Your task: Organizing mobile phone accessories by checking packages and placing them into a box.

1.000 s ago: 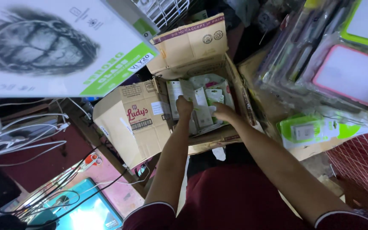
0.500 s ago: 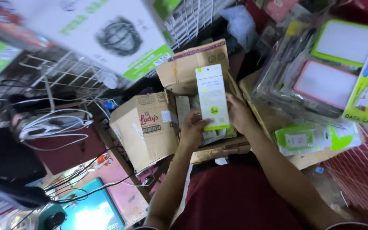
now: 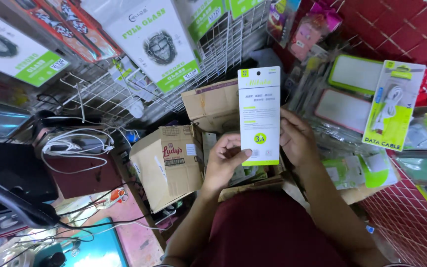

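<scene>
I hold a tall, flat white package with a green lower band (image 3: 259, 114) upright in front of me, its printed back facing me. My left hand (image 3: 226, 159) grips its lower left edge with thumb and fingers. My right hand (image 3: 297, 138) holds its right edge. Below the package sits an open cardboard box (image 3: 166, 165) with more white and green packages (image 3: 245, 173) inside, mostly hidden by my hands.
A white wire rack (image 3: 124, 94) at the back carries hanging screen-protector packs (image 3: 156, 42). A cable pack (image 3: 391, 106) and phone cases (image 3: 354, 74) hang on the red grid at right. Coiled white cables (image 3: 77, 146) lie at left, with a teal mat (image 3: 100, 247) below.
Both hands have lifted one package out of the box and raised it higher. The view has tilted up, showing more of the rack and the red grid.
</scene>
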